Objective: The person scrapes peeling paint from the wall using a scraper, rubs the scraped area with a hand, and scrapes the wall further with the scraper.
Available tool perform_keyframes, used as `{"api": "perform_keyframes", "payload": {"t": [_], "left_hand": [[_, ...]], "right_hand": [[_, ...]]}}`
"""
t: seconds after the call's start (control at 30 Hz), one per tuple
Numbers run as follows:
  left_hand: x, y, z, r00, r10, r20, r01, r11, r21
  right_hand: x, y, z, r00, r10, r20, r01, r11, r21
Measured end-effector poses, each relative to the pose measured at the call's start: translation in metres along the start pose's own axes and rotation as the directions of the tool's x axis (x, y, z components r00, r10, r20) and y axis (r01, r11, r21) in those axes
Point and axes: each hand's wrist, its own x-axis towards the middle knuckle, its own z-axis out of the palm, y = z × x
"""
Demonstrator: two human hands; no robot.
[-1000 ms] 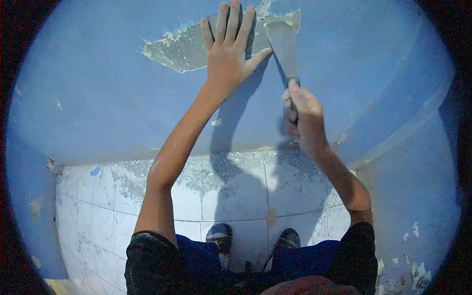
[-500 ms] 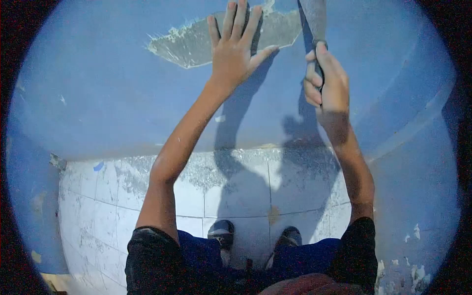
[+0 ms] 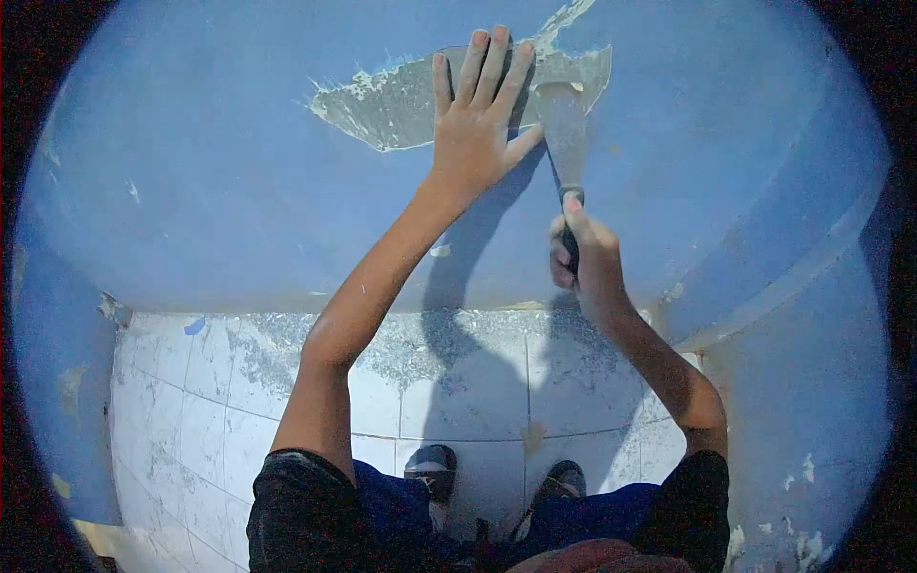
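My left hand (image 3: 478, 119) lies flat with spread fingers over a scraped grey patch (image 3: 392, 105) on the blue wall (image 3: 267, 220). Lower and to its right, my right hand (image 3: 587, 253) is wrapped around the dark handle of a putty knife (image 3: 564, 138). The knife points upward, and its wide blade end rests against the right part of the patch, close beside my left thumb. Ragged pale edges of peeled paint border the patch, and a thin bare streak (image 3: 565, 17) runs up from it.
White floor tiles (image 3: 458, 392) meet the wall's foot, with grey flakes and dust scattered along it. A small blue paint chip (image 3: 195, 327) lies at the left. Blue side walls stand at left and right, the right one (image 3: 802, 382) with peeled spots. My sandalled feet (image 3: 432, 470) are below.
The putty knife and my right hand have come down and left, so the blade now lies on the patch. My left hand stays flat on the wall. The view has shifted slightly upward.
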Motion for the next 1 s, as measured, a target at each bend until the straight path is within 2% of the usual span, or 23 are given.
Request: {"api": "perform_keyframes", "payload": {"t": [0.03,0.13,0.27,0.37,0.47,0.57,0.67,0.73,0.77,0.8,0.87,0.97,1.0], "left_hand": [[0.0,0.0,-0.001,1.0,-0.003,0.001,0.003,1.0,-0.025],[-0.001,0.002,-0.002,0.999,-0.02,-0.045,0.018,0.998,-0.057],[-0.002,0.003,-0.003,0.999,-0.006,-0.041,0.002,0.996,-0.094],[-0.002,0.002,-0.005,0.999,0.024,-0.038,-0.027,0.997,-0.073],[-0.002,0.0,-0.008,0.998,0.032,0.049,-0.034,0.999,0.03],[-0.001,0.004,-0.013,1.0,0.025,-0.009,-0.025,0.996,-0.084],[0.005,0.005,-0.02,0.982,0.012,0.19,-0.009,1.0,-0.017],[0.005,0.001,-0.01,0.993,0.118,0.015,-0.115,0.921,0.371],[0.003,0.0,-0.007,0.994,0.109,0.014,-0.106,0.925,0.365],[0.005,0.003,-0.01,0.995,0.1,0.012,-0.097,0.929,0.358],[0.006,0.008,-0.018,0.98,-0.025,0.196,0.039,0.997,-0.068],[0.0,-0.002,-0.004,0.993,0.093,-0.073,-0.101,0.99,-0.099],[0.0,0.002,-0.006,0.994,0.068,-0.084,-0.089,0.958,-0.273]], "right_hand": [[-0.001,0.002,0.001,1.0,0.024,-0.009,-0.024,0.999,-0.026],[0.0,-0.02,-0.005,0.992,-0.109,0.065,0.106,0.994,0.041],[0.003,-0.007,-0.004,0.969,-0.247,0.009,0.247,0.968,-0.04],[0.004,0.004,-0.009,0.919,-0.39,0.052,0.394,0.911,-0.126],[0.017,0.024,-0.019,0.852,-0.512,0.107,0.515,0.786,-0.343],[0.028,0.03,-0.023,0.832,-0.539,0.133,0.533,0.708,-0.463],[0.026,0.035,-0.027,0.811,-0.579,0.079,0.549,0.709,-0.442],[0.027,0.035,-0.027,0.822,-0.564,0.072,0.528,0.71,-0.465],[0.027,0.035,-0.028,0.827,-0.558,0.067,0.518,0.711,-0.477],[0.027,0.034,-0.029,0.854,-0.519,0.042,0.492,0.779,-0.389],[0.022,0.031,-0.035,0.898,-0.439,-0.01,0.428,0.881,-0.203],[0.018,0.028,-0.035,0.903,-0.419,-0.096,0.417,0.908,-0.037],[0.02,0.033,-0.039,0.882,-0.461,-0.099,0.453,0.887,-0.095]]}}
